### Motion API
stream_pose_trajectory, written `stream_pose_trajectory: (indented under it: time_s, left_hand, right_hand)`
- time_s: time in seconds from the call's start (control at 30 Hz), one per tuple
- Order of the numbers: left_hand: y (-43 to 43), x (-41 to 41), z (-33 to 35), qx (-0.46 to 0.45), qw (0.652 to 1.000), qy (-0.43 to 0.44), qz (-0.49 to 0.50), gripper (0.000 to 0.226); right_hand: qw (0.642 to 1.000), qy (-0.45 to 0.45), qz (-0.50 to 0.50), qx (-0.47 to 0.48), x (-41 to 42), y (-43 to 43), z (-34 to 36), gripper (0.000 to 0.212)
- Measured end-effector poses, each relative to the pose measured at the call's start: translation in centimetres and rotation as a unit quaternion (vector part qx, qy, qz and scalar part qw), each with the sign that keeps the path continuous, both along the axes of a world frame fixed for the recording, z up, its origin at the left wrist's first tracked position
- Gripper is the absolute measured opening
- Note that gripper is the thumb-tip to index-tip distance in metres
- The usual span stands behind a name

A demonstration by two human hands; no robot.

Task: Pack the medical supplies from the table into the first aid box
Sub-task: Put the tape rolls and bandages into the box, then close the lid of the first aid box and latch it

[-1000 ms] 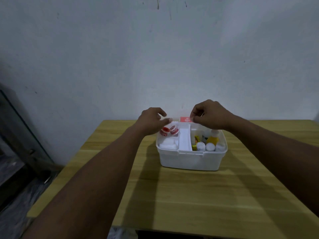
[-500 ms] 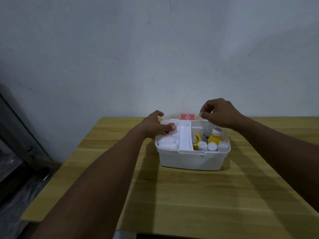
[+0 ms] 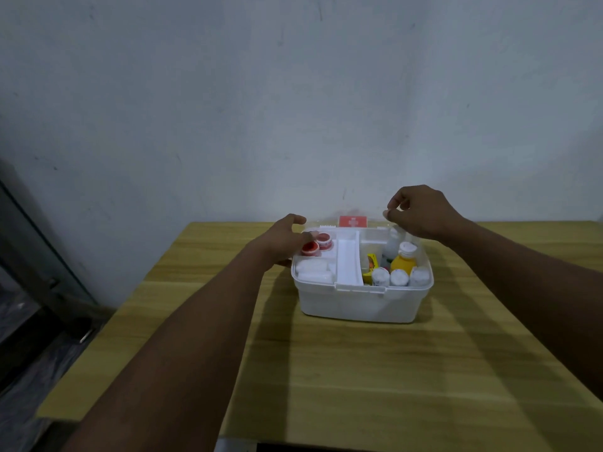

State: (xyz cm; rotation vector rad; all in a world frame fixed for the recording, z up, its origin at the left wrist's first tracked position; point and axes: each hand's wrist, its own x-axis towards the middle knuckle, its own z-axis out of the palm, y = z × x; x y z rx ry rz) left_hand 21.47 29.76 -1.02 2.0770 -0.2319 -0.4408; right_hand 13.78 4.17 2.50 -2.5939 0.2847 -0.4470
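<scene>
A white first aid box [image 3: 359, 305] stands on the wooden table [image 3: 359, 380] near the wall. Its clear lid, with a red cross label [image 3: 353, 221], rises at the back. Inside on the left are two red-capped jars [image 3: 316, 245] and white gauze rolls [image 3: 311, 270]; a white handle strip [image 3: 348, 262] runs down the middle. On the right are a yellow bottle [image 3: 404, 260] and three white-capped bottles [image 3: 398, 277]. My left hand [image 3: 284, 243] curls around the lid's left corner. My right hand [image 3: 421, 213] pinches the lid's right corner, slightly higher.
A bare grey wall stands right behind the table. A dark glass panel [image 3: 32, 256] leans at the far left, with the floor below it. The table's left edge [image 3: 107, 324] and near edge are in view.
Both hands slid apart from the middle of the lid's top edge out to its corners. My right hand has risen a little.
</scene>
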Motion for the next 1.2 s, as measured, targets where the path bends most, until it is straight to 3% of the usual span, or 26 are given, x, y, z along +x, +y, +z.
stream_pose_trajectory:
  time_s: [0.1,0.27,0.33,0.43,0.5,0.63,0.8,1.0,1.2]
  left_hand:
    - [0.0,-0.3,-0.1,-0.004,1.000,0.002,0.008,0.069]
    - [-0.9,0.0,-0.4,-0.007,0.999,0.034,0.017,0.071]
    - [-1.4,0.2,-0.3,-0.050,0.995,0.066,0.051,0.075]
    - [-1.9,1.1,-0.4,-0.090,0.985,0.107,0.100,0.086]
    - [-1.9,1.6,-0.5,-0.101,0.981,0.120,0.116,0.081]
    - [-2.0,1.6,-0.2,-0.115,0.979,0.119,0.121,0.052]
    - [-1.8,1.2,1.4,-0.178,0.970,0.132,0.105,0.065]
    - [-0.8,0.4,3.4,-0.190,0.970,0.112,0.107,0.071]
    - [1.0,-1.3,3.9,-0.161,0.981,0.069,0.083,0.070]
  right_hand:
    - [1.000,0.006,-0.013,-0.002,-0.1,-0.5,-0.5,0.023]
    - [0.995,0.053,-0.071,0.051,0.3,-0.7,-1.2,0.055]
    - [0.983,0.083,-0.097,0.133,0.6,-0.6,-1.0,0.063]
    - [0.935,0.145,-0.127,0.299,0.7,0.0,-0.5,0.073]
    - [0.912,0.147,-0.129,0.359,1.0,0.0,-0.5,0.067]
    - [0.890,0.076,-0.159,0.420,1.5,-0.3,-0.7,0.040]
    - [0.879,0.005,-0.138,0.456,1.0,-0.5,0.3,0.015]
    - [0.871,-0.031,-0.117,0.476,-1.1,-0.1,2.7,0.034]
    - [0.884,-0.038,-0.089,0.458,-3.7,-0.1,3.1,0.032]
